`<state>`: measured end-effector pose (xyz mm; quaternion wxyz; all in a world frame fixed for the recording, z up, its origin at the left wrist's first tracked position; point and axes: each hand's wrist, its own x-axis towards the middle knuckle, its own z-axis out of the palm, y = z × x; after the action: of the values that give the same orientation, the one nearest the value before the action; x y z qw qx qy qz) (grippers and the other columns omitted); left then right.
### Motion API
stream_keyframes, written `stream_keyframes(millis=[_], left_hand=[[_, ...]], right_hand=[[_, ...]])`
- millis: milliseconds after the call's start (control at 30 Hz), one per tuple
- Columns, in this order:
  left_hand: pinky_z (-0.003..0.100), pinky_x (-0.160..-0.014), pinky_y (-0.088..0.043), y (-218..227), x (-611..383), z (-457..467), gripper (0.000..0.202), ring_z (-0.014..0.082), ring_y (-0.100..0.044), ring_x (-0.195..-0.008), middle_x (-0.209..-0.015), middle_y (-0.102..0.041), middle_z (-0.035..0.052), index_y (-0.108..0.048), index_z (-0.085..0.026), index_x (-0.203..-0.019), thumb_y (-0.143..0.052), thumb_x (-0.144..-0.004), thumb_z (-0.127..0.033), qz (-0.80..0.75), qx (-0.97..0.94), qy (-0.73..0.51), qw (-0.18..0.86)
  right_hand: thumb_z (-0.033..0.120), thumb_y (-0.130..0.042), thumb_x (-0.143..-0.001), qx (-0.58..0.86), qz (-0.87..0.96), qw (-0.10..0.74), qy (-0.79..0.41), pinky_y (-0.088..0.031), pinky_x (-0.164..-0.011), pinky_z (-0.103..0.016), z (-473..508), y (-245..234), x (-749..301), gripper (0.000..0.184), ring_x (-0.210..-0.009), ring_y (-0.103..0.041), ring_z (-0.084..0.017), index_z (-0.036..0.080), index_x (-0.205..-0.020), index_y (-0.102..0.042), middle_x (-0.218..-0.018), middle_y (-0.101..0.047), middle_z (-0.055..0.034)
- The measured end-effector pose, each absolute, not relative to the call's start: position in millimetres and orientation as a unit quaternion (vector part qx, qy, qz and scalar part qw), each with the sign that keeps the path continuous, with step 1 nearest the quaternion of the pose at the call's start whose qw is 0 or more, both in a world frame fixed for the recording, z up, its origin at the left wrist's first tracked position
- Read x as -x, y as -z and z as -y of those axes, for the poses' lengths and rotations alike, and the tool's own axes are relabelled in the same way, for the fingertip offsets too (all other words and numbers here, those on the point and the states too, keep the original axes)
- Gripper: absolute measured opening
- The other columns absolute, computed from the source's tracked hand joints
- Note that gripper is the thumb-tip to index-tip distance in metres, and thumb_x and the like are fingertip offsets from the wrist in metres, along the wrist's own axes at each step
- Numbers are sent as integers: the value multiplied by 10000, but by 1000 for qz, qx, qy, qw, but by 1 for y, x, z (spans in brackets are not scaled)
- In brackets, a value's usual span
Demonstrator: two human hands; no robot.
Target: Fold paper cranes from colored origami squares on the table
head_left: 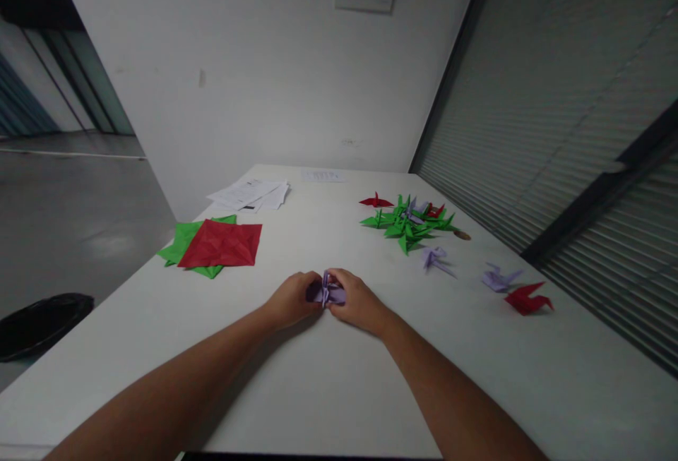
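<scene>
Both hands meet at the middle of the white table (pixel 318 390) and pinch a small lilac folded paper piece (pixel 329 291). My left hand (pixel 292 298) grips its left side with curled fingers. My right hand (pixel 356 300) grips its right side, fingers closed over the paper. The piece rests on or just above the tabletop; its lower part is hidden by my fingers.
A red sheet (pixel 222 243) lies on green sheets (pixel 183 238) at the left. White printed papers (pixel 250 194) sit further back. A heap of green, red and lilac paper cranes (pixel 407 222) lies right of centre, with two lilac cranes (pixel 437 258) and a red one (pixel 527 298) nearer. A black bin (pixel 39 321) stands on the floor.
</scene>
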<state>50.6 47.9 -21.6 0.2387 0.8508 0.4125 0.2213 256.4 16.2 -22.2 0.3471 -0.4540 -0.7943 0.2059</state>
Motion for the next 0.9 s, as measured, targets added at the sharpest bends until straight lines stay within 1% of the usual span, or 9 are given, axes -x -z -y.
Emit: stream_keyframes(millis=[167,433,533,733,900], left_hand=[[285,-727,-444,21,-51,-48,353,206,-646,-827,-944,-735,42,-707,-187,-1076,-743,-728,-229,-412,-849,-221,247],[278,-704,-440,21,-50,-49,317,193,-633,-791,-910,-728,33,-710,-184,-1043,-726,-731,-234,-403,-848,-227,259],[276,-693,-433,21,-50,-49,291,187,-624,-774,-891,-723,28,-709,-186,-1023,-714,-736,-235,-403,-849,-227,256],[279,-704,-424,21,-50,-49,312,189,-615,-787,-892,-716,30,-704,-188,-1022,-701,-711,-189,-410,-854,-210,243],[279,-709,-424,17,-50,-47,310,188,-612,-788,-891,-712,35,-703,-181,-1013,-698,-703,-162,-412,-854,-207,241]], right_hand=[[89,-746,-650,453,799,340,-202,-495,-978,-374,-17,23,-258,688,-1088,-643,-242,191,-1307,-572,-1207,-675,-109],[79,-748,-647,456,800,334,-203,-497,-982,-375,-16,21,-259,687,-1090,-653,-248,181,-1305,-582,-1218,-689,-118],[70,-733,-655,455,800,332,-206,-501,-964,-366,-16,20,-260,658,-1073,-657,-243,191,-1287,-596,-1205,-694,-109],[52,-681,-688,434,818,323,-195,-500,-922,-337,-16,18,-261,553,-1023,-654,-226,191,-1220,-622,-1147,-703,-91],[41,-679,-689,432,820,322,-194,-498,-921,-326,-16,17,-261,543,-1019,-651,-221,188,-1209,-622,-1142,-701,-87]])
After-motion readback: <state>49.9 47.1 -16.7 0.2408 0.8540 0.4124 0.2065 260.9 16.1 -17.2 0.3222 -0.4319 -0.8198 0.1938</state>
